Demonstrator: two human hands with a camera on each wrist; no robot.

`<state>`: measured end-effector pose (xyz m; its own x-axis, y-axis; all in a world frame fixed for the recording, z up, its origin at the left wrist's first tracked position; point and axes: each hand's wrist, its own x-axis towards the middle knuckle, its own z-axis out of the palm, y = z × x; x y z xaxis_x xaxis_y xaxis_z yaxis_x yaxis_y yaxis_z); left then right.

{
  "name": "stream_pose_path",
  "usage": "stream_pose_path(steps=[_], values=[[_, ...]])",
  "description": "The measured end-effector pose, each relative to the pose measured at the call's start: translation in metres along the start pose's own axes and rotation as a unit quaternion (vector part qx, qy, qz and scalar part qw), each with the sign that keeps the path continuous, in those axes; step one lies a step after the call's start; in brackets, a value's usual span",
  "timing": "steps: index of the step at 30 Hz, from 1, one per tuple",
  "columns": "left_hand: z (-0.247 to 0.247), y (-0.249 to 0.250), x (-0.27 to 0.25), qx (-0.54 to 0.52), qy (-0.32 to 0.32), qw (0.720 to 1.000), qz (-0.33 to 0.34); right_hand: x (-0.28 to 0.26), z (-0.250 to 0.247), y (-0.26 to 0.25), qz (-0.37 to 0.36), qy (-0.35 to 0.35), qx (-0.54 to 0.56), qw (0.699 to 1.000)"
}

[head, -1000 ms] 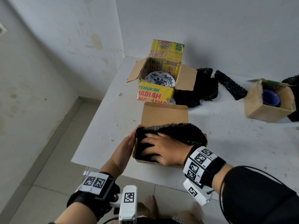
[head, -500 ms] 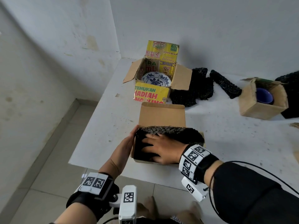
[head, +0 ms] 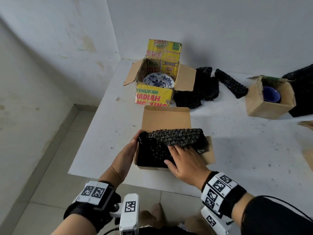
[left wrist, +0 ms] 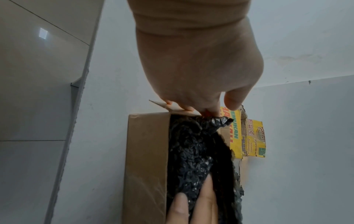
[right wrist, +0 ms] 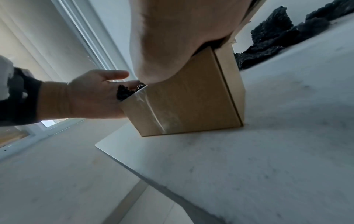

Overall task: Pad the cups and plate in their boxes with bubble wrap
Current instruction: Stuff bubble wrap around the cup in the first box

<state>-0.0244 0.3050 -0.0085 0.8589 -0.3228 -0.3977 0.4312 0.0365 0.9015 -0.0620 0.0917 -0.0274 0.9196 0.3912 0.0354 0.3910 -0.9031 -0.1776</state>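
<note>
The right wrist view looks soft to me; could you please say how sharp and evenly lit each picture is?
Head view: sharp, evenly lit, wide-angle bending at the edges. Left wrist view: left hand close and soft, bubble wrap nearly featureless black. Right wrist view: blurred, table smeared, bright window glare at left.

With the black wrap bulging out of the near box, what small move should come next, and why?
Probably push the far bulge down: the bubble wrap humps above the near box rim, the right hand lies flat on its near part, and the left hand braces the box's side.
</note>
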Motion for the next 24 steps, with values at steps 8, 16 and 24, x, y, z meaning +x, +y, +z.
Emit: stream_pose_path(steps=[8,16,24], values=[[-0.007,-0.003,-0.003,-0.034,-0.021,0.999,0.007,0.001,0.000,-0.006,0.017,0.057,0.014,0.998],[-0.002,-0.005,0.001,0.015,-0.045,0.998,0.037,0.018,-0.008,-0.010,0.112,0.029,0.108,0.987],[-0.008,-0.009,0.000,0.025,-0.044,0.997,0.061,0.017,-0.012,-0.009,0.127,0.059,0.117,0.983]])
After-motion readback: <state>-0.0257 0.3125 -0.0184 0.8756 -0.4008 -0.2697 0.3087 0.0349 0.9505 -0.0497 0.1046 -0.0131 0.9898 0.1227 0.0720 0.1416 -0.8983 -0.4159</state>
